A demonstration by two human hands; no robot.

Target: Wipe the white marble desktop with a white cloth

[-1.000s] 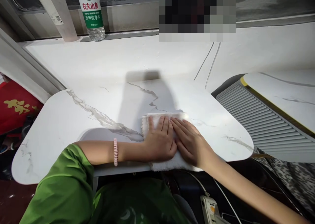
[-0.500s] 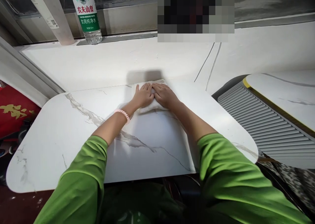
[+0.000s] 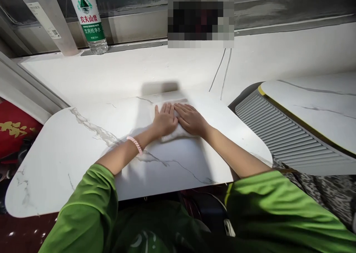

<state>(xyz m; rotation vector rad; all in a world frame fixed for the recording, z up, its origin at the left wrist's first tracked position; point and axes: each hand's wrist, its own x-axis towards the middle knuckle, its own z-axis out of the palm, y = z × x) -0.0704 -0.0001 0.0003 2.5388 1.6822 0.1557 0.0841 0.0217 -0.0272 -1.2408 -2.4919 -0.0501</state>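
A folded white cloth [image 3: 178, 134] lies on the white marble-patterned table [image 3: 52, 164], toward its back edge. My left hand [image 3: 165, 120] rests flat on the cloth, palm down, with the thumb raised apart from the fingers; a pink coiled band [image 3: 135, 144] circles that wrist. Beside it my right hand [image 3: 192, 120] also presses flat on the cloth, its fingers stretched toward the left hand. The two hands touch or nearly touch at the middle. Much of the cloth is hidden under them.
On the ledge at the back left stand a water bottle [image 3: 88, 21] and a tall translucent container [image 3: 51, 19]. Two thin cables [image 3: 222, 75] hang down the white wall. At right is another marbled table [image 3: 314, 101] with a ribbed grey side. A red item [image 3: 13, 127] shows at far left.
Both hands and the cloth have moved a little nearer to me along the table, still pressed together. The camera view has shifted slightly, too.
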